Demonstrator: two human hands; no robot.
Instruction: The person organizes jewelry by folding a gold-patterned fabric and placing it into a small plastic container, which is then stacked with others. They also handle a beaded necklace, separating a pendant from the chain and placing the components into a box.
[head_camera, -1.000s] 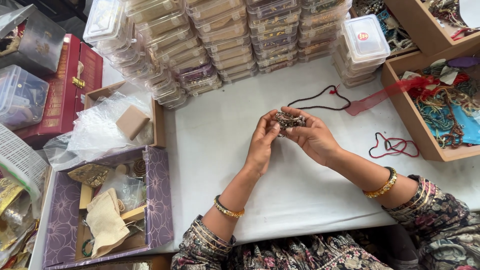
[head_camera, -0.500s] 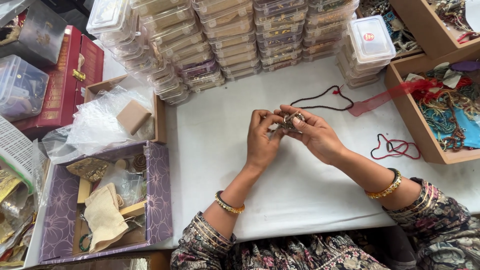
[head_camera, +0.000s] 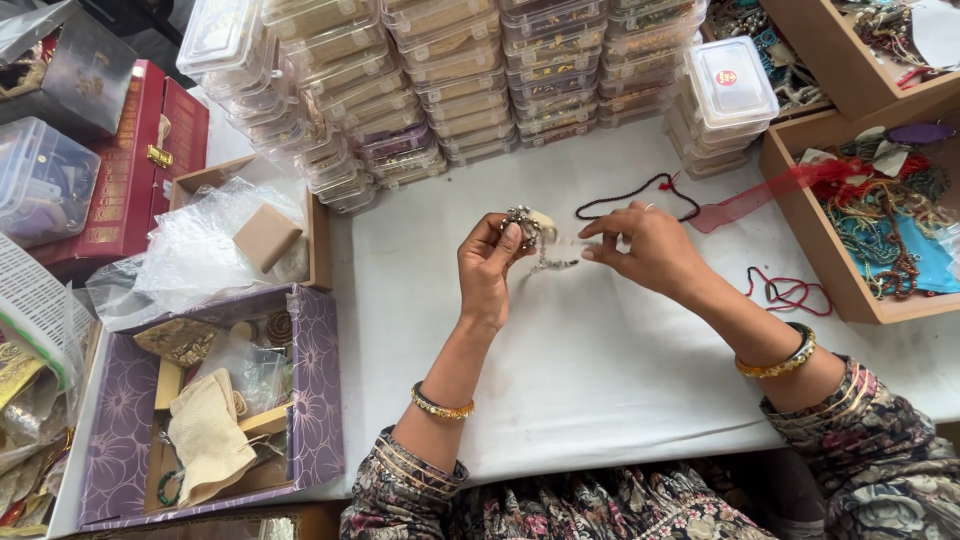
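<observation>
Pinching a beaded jewellery piece (head_camera: 522, 222) in left hand (head_camera: 487, 268) fingers, drawing its fine thread with right hand (head_camera: 645, 250) fingertips above the bench (head_camera: 560, 370) middle; steady tension probably needed next.

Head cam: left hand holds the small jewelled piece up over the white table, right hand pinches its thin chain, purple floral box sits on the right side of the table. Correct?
Not quite. The head view shows the purple floral box on the left side of the white table, not the right. The rest holds: the left hand holds the small jewelled piece up, and the right hand pinches its thin chain.
</observation>
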